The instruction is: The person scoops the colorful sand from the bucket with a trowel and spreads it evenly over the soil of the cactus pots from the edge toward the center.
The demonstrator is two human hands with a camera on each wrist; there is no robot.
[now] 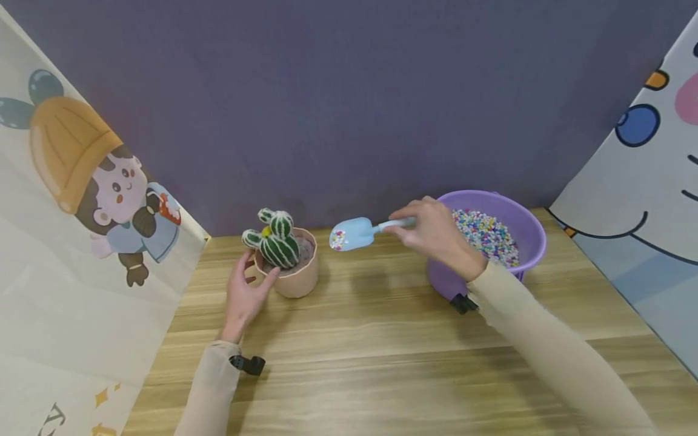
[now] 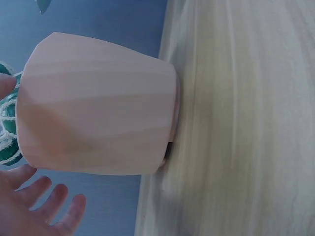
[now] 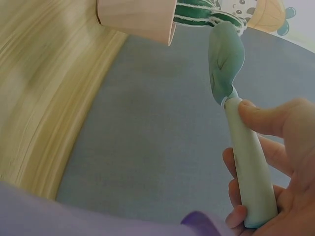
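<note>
The right hand [image 1: 436, 233] gripped the blue scoop [image 1: 355, 232] of beads [image 1: 338, 240] between bucket [image 1: 530, 239] and cactus pot [image 1: 297, 283], the left hand [image 1: 245, 295] spread beside the latter; this seemed the carrying step, next wanting a level scoop.

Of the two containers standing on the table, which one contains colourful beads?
The purple bucket at right holds the beads; the pink pot at left holds a cactus.
</note>
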